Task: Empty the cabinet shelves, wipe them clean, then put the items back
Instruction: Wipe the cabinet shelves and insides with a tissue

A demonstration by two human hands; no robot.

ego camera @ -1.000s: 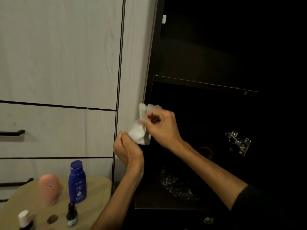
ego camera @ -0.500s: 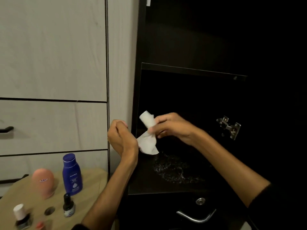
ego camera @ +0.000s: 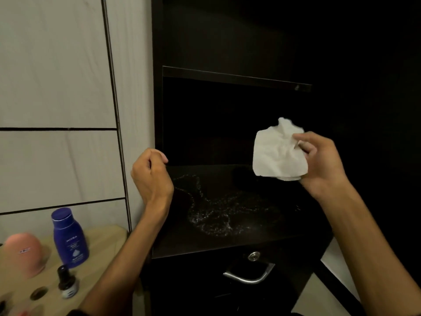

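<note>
head view: my right hand [ego camera: 319,163] now alone pinches the tissue [ego camera: 276,151], moved over the wet shelf [ego camera: 227,238] for wiping, left hand [ego camera: 151,176] let go, curled empty.

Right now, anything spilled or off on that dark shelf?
Yes. A glistening trail of droplets sprawls over the middle of the dark shelf, which looks like liquid not yet wiped. The right hand holds a crumpled white tissue above it, clear of the surface. Nothing else looks odd.
</note>
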